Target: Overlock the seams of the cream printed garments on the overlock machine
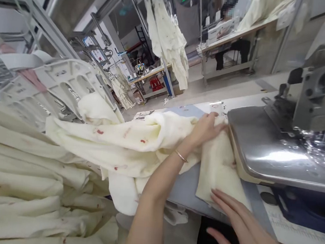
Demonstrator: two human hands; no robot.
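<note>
Left hand (206, 129): closed over a gather of the cream garment (115, 140), fingers curled into the cloth, gold bangle (180, 156) at the wrist. Right hand (241, 227): open, fingers spread, tips touching the lower edge of the garment's flat folded panel (221, 169).

Handling note from my remote seat: I would hold the gather lightly and keep the right palm flat, so the panel lies square against the steel sewing machine plate (270, 154) without dragging.

Garment: soft, thick, rumpled, flecked with red marks, lying across the grey table top (186, 192) and touching the plate's near edge.

Also logged: stack of cream garments (18, 174) at left; hanging cream garment (167, 35) beyond; a seated person (228, 48) at a distant table.
</note>
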